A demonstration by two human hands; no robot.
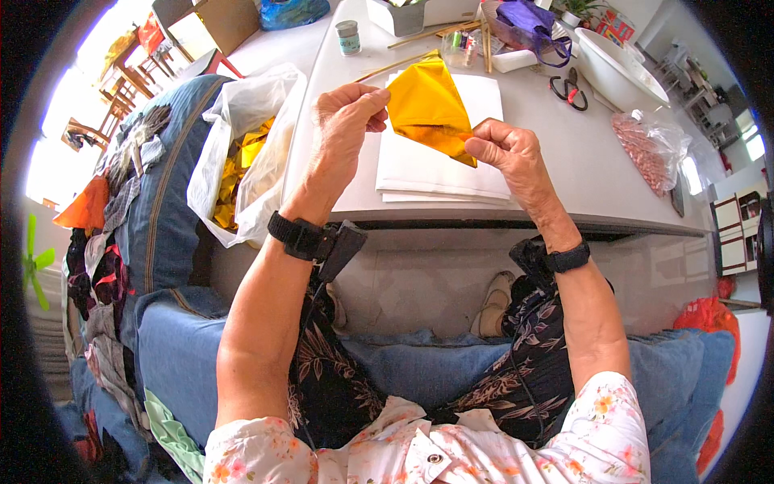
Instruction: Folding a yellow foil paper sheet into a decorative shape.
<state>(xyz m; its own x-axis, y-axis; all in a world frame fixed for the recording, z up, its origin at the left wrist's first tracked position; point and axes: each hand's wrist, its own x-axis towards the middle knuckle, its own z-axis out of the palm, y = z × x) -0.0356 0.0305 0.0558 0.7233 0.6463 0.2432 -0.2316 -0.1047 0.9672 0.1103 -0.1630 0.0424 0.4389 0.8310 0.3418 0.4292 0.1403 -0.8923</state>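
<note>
A sheet of shiny gold foil paper, creased across its lower part, is stretched between my two hands above the table. My left hand pinches its left corner between thumb and fingers. At the lower right corner, my right hand grips the foil the same way. Beneath it lies a stack of white paper sheets, partly covered by the foil. To the left, a white plastic bag stands open with several crumpled or folded gold foil pieces inside.
On the table are a small jar, scissors with red and black handles, a white basin and a clear bag of pinkish pieces. A purple bag lies at the back. Blue denim-covered seating surrounds me.
</note>
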